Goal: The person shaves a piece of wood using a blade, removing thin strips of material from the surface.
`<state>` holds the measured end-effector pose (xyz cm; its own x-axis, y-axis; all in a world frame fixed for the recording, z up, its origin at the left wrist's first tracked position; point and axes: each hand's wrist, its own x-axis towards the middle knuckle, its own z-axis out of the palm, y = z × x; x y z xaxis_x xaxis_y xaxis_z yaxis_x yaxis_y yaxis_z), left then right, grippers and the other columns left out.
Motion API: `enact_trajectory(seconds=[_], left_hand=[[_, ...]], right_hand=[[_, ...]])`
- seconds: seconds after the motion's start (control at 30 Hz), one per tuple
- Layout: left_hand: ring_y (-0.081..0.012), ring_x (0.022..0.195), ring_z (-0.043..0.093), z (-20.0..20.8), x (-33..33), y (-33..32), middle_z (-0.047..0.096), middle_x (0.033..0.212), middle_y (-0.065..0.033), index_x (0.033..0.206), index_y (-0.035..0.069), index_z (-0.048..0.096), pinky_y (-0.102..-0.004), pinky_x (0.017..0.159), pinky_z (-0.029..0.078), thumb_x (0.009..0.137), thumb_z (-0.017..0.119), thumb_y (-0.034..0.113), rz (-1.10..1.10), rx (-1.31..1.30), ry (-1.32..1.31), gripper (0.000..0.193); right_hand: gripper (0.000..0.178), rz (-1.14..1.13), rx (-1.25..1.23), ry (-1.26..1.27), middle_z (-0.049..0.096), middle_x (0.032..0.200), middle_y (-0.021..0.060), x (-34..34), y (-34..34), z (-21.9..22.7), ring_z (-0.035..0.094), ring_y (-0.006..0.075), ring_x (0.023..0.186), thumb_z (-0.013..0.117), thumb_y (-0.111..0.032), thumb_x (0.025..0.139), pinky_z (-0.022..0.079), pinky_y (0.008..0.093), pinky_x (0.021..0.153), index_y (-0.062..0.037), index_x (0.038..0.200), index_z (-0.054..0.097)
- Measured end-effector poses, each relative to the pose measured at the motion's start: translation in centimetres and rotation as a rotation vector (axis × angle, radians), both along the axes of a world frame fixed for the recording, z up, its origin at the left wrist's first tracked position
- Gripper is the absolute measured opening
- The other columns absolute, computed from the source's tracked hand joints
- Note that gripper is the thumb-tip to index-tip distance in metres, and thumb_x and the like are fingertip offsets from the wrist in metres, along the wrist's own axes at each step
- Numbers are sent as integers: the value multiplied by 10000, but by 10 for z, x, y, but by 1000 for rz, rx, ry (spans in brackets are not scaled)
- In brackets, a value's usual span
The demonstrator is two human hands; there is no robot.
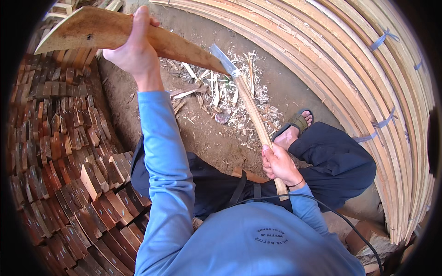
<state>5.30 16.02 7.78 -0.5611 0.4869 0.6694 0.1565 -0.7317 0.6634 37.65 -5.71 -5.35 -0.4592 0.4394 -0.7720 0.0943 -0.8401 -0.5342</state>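
I'm looking down at a curved wooden slab (115, 34) held up in the air at the top of the view, tilted so its narrow end points down and to the right. The steel blade of a hatchet (224, 61) meets that narrow end right at the tip; it touches the wood, though I can't tell how deep it sits. By my reading the shaping is partway along: pale chips and splinters (221, 94) already litter the dirt floor (216, 138) under the cut, yet the slab keeps a broad rough face, so plenty seems left to trim.

Now the fingers. My left hand (133, 48) wraps the slab's middle from behind, fingers curled over its upper edge, thumb side hidden, a closed firm grip. My right hand (278, 164) is fisted tight round the lower part of the hatchet's long wooden handle (255, 122), fingers pressed together, none spread.

Further out, a sandalled foot (294, 129) rests near the chips. Stacked reddish wooden blocks (69, 175) fill the left side, and bundled bent wooden strips (368, 83) arc along the right.
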Motion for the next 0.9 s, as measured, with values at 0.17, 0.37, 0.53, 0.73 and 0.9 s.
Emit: enact_trajectory(seconds=[0.17, 0.37, 0.53, 0.73, 0.9], left_hand=[[-217, 614, 665, 4, 7, 6, 681, 765, -153, 961, -106, 641, -364, 607, 589, 816, 733, -103, 69, -79, -26, 172], [-223, 617, 669, 1, 21, -8, 680, 766, -155, 935, -103, 633, -365, 606, 590, 802, 752, -97, -32, -44, -12, 179], [-220, 601, 660, 3, 9, 5, 677, 755, -155, 916, -99, 637, -366, 606, 589, 831, 741, -80, 1, -3, 30, 136], [-211, 598, 682, -4, 2, -9, 690, 762, -145, 920, -67, 632, -347, 602, 594, 841, 754, -50, -47, -33, 9, 147], [-222, 582, 664, 0, -7, -7, 672, 738, -145, 905, -57, 625, -365, 584, 586, 833, 756, -52, -89, -60, -31, 151]], right_hand=[[247, -41, -97, 84, 364, 659, -32, -6, 4, -9, 313, 48, 454, 387, -300, 1134, 277, 237, 373, -111, 982, 430], [269, -5, -43, 49, 358, 635, -40, 8, 31, 4, 320, 54, 445, 418, -315, 1126, 290, 246, 367, -107, 955, 425], [264, -16, 76, -25, 348, 642, -53, -32, 27, 0, 316, 50, 455, 415, -330, 1128, 292, 245, 376, -121, 966, 429], [277, -2, -21, 10, 357, 650, -38, -11, 11, 12, 326, 56, 455, 407, -327, 1131, 290, 254, 376, -115, 952, 418], [261, -52, -19, 76, 376, 657, -32, -21, 6, 2, 331, 59, 448, 399, -305, 1133, 289, 253, 364, -105, 967, 406]])
